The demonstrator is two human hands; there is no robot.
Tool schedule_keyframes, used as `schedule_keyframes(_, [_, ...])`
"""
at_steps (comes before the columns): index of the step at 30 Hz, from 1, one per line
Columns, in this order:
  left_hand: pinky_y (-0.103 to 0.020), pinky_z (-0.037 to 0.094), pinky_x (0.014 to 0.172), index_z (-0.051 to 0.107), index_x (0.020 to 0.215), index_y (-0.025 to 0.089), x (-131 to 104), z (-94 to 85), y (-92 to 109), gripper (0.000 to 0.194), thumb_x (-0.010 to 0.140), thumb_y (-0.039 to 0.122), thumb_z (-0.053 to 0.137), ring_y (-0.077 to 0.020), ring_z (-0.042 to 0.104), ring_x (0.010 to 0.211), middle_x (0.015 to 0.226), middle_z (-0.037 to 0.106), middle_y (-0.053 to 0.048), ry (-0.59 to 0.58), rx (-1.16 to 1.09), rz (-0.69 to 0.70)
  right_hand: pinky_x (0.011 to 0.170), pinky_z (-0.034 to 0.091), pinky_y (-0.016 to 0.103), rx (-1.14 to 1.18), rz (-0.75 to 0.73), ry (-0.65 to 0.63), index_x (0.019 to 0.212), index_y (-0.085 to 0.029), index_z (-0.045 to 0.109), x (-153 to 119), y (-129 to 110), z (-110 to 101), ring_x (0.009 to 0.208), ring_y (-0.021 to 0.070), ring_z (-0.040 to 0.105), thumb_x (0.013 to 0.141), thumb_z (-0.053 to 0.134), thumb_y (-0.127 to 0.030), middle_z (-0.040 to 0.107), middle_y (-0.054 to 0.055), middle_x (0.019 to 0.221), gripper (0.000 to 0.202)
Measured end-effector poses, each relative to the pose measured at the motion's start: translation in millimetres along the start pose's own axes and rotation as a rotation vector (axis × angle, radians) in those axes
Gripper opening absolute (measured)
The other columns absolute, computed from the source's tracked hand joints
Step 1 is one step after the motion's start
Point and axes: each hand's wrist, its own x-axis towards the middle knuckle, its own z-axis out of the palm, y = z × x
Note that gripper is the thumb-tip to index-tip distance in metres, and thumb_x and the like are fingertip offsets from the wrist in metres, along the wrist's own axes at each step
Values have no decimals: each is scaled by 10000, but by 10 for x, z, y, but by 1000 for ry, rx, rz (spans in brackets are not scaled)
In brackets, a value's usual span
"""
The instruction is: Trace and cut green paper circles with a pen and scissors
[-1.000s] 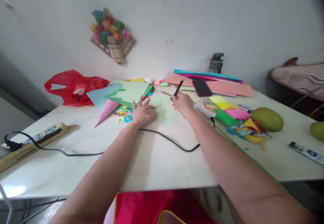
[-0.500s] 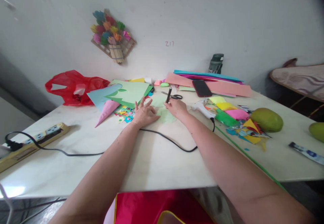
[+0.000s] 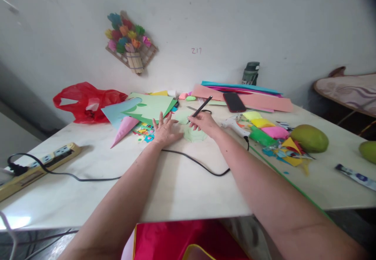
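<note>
Tilted well over since the earlier frame, the black pen (image 3: 202,107) had been brought from nearly upright to a slant, and the fingers of the left hand (image 3: 167,132) had been spread out straighter. At the near side, the table (image 3: 194,197) was crossed by a black cord (image 3: 202,167), passed beneath the left forearm. Beyond the cord, the pale green paper (image 3: 195,135), marked with faint curved lines, was laid flat between the hands. Its left side was met by the left hand, placed palm down with fingers wide and nothing seen held. The pen was pinched in the narrowed fingers of the right hand (image 3: 206,123), its tip lowered over the paper; whether contact was made could not be told. To the right, the white glue gun (image 3: 233,125) was set near bright soft packets (image 3: 264,123) and a green mango (image 3: 310,138). To the left, a pink paper cone (image 3: 125,130) was seen beside green sheets (image 3: 152,107). Just beyond the right hand, the scissors (image 3: 207,111) were partly hidden. Farther back, a phone (image 3: 234,102) was rested on stacked coloured paper (image 3: 264,99), with a bottle (image 3: 251,73) behind.
</note>
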Motion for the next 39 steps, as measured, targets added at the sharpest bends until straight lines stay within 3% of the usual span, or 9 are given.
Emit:
schedule_keyframes(5, [-595, -53, 1033, 508, 1194, 273, 3, 20, -1, 569, 708, 565, 543, -297, -49, 1354, 1450, 272, -7, -26, -9, -8, 339, 341, 139, 48, 55, 42, 682, -130, 587, 4, 11, -14, 372, 40, 482, 755, 597, -263, 610, -6, 531, 152])
schedule_keyframes(11, [-596, -53, 1033, 453, 1268, 272, -35, -14, 31, 712, 659, 621, 565, -317, -46, 1351, 1462, 238, -18, -15, 39, 118, 355, 356, 143, 159, 47, 129, 728, -138, 595, 51, 54, -57, 395, 47, 507, 747, 602, -299, 616, -13, 537, 162])
schedule_keyframes(15, [-596, -42, 1035, 417, 1304, 255, -51, -43, 133, 739, 700, 679, 463, -310, -37, 1354, 1462, 236, -14, 25, 48, 113, 345, 340, 142, 232, 48, 200, 719, -142, 577, 65, 20, -86, 372, 47, 499, 744, 604, -320, 604, -19, 509, 182])
schedule_keyframes(18, [-595, -59, 1033, 361, 1346, 227, -63, -21, 246, 859, 650, 714, 485, -315, -38, 1353, 1465, 225, -38, 72, 87, 119, 339, 339, 142, 261, 30, 261, 707, -143, 569, 76, -8, -123, 365, 47, 498, 741, 604, -340, 604, -20, 505, 203])
schedule_keyframes(21, [-600, -87, 1023, 352, 1354, 200, -70, 29, 319, 936, 599, 729, 515, -323, -33, 1352, 1448, 270, -69, 31, 128, 170, 336, 340, 140, 276, 23, 295, 704, -142, 569, 89, -23, -155, 364, 50, 501, 736, 608, -350, 603, -19, 502, 215])
schedule_keyframes(24, [-599, -86, 1025, 356, 1351, 202, -74, 55, 347, 892, 639, 727, 469, -314, -21, 1354, 1437, 298, -66, 20, 117, 166, 334, 340, 140, 286, 13, 316, 686, -137, 571, 105, -27, -174, 357, 49, 495, 728, 613, -363, 604, -13, 499, 234])
schedule_keyframes(30, [-566, -125, 1035, 368, 1345, 200, -98, 21, 502, 836, 673, 688, 471, -319, -60, 1350, 1453, 264, -65, 163, 133, 137, 336, 340, 140, 284, -16, 354, 712, -142, 574, 123, -10, -189, 361, 51, 497, 709, 621, -412, 619, -4, 519, 274])
schedule_keyframes(35, [-550, -130, 1037, 387, 1341, 259, -121, -3, 590, 702, 747, 630, 439, -305, -60, 1352, 1461, 248, -29, 143, 115, 227, 340, 344, 143, 268, -3, 372, 712, -141, 575, 114, -34, -190, 367, 51, 496, 717, 605, -400, 622, 1, 527, 261])
schedule_keyframes(39, [-538, -130, 1039, 548, 1197, 353, -129, -16, 569, 480, 804, 586, 401, -305, -60, 1352, 1465, 229, 53, 60, 83, 362, 343, 349, 145, 279, -2, 408, 732, -136, 584, 121, -43, -205, 365, 53, 497, 720, 599, -385, 615, -3, 522, 249])
